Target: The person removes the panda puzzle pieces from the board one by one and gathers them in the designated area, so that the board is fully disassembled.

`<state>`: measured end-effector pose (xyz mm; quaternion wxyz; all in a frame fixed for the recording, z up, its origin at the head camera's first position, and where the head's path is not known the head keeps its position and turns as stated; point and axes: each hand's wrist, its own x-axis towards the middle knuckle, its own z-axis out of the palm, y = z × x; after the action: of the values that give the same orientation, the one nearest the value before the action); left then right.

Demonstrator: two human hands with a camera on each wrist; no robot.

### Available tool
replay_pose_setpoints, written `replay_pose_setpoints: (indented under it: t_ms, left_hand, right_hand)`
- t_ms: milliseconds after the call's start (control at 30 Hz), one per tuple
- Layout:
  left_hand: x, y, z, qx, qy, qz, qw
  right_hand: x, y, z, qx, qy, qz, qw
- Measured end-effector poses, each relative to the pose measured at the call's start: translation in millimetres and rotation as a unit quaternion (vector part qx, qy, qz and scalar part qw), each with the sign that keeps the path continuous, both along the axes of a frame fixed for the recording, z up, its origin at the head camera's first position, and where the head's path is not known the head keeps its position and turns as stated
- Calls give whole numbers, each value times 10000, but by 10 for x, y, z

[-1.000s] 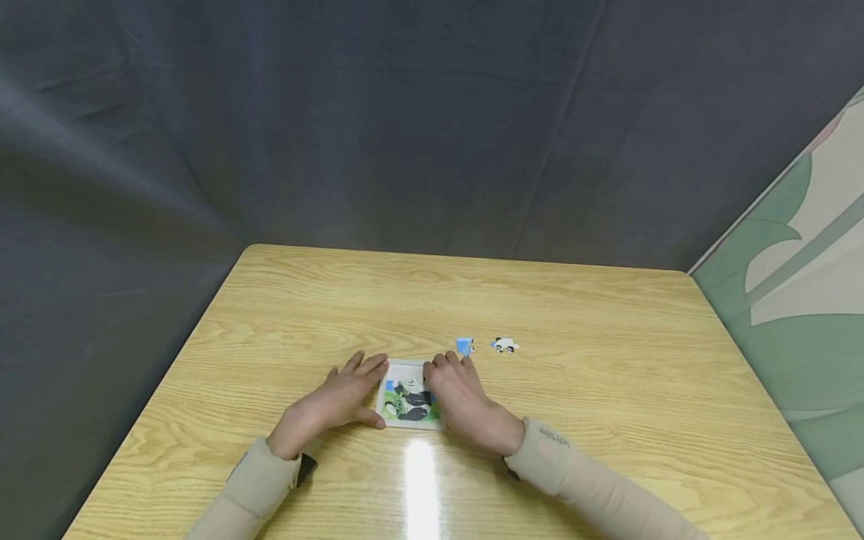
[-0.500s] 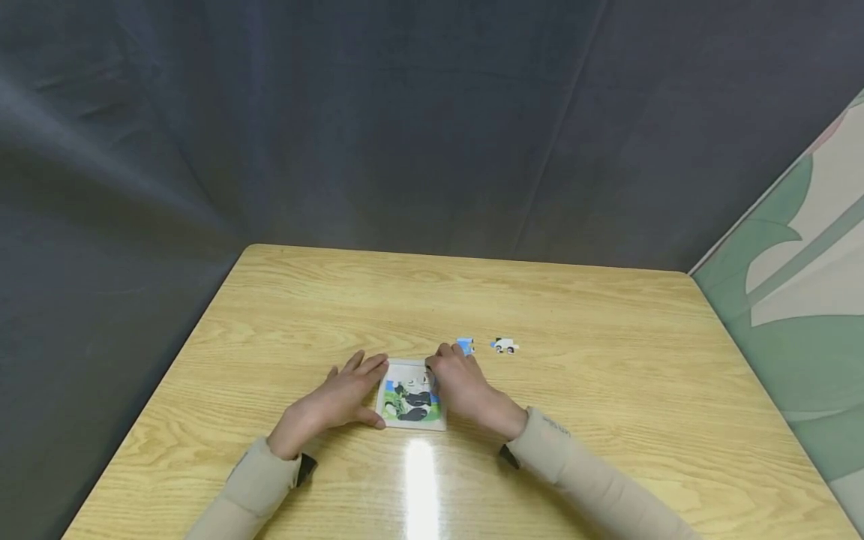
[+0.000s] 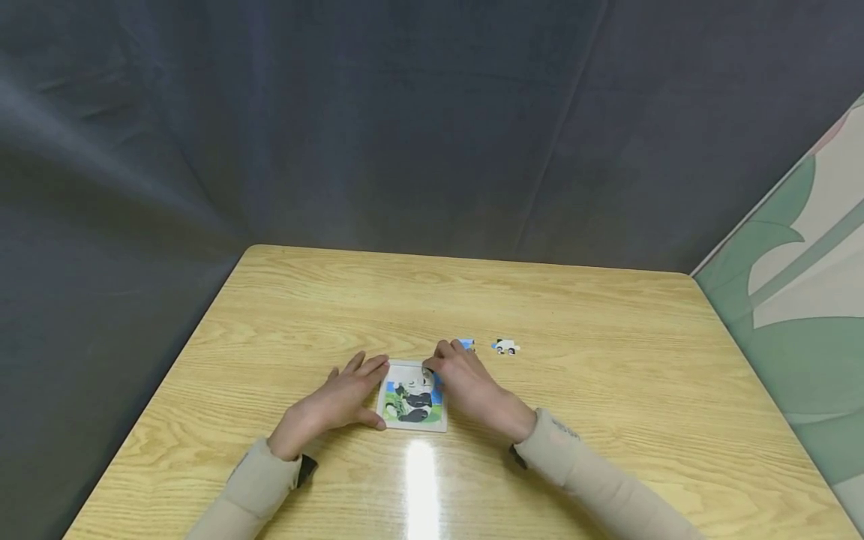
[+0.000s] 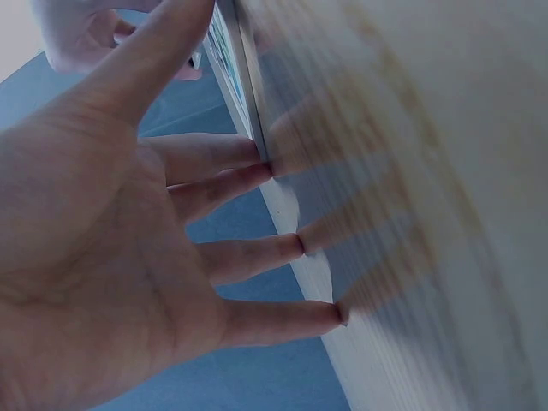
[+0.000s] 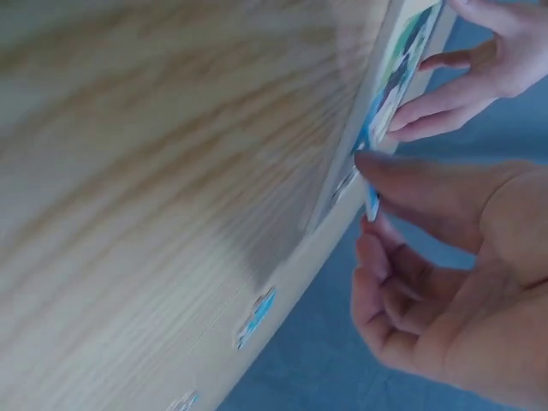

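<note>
Pinching a puzzle piece [image 5: 372, 202]: right hand [image 3: 468, 390], over the far right corner of the puzzle tray [image 3: 417, 428]. Right grip narrow, piece between thumb and fingertip. In the right wrist view the piece shows edge-on, bluish; in the head view the fingers mostly hide it. Can't tell if it touches the tray.

Left hand [image 3: 340, 397] along the tray's left side, grip wide, fingers spread and straight. Thumb at the tray's near left corner, two fingertips at its far left corner; left wrist view shows the other two fingertips on the bench [image 3: 304, 307] beside the tray.

Tray lies flat, pale rim. In it, panda picture [image 3: 413, 403]: white head, black limbs, green leaves, bits of blue. Right part of it partly under the right hand.

Blue loose piece [image 3: 469, 343] just beyond the tray's far right corner, partly behind the right hand. White-and-black loose piece [image 3: 505, 346] farther right of the tray, apart from the blue one.

Light-coloured sleeves on both arms, nearer the person than the tray. Glare streak on the bench just in front of the tray. Dark curtain [image 3: 405, 127] well beyond the tray; green-and-white patterned cloth [image 3: 796, 352] far to its right.
</note>
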<state>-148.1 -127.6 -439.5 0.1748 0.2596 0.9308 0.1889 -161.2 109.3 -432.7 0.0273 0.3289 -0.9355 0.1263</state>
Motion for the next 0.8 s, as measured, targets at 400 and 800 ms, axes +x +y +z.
replay_pose_setpoints:
  t_ms: [400,800]
  left_hand:
    - [19,13,17,37,-46,-41,10000]
    - [28,-1,31,-13,-33,-73,10000]
  right_hand:
    - [-173,454,94,-287,1390,386,9891]
    - [-351,1705,42,-326,1332,-507,9893]
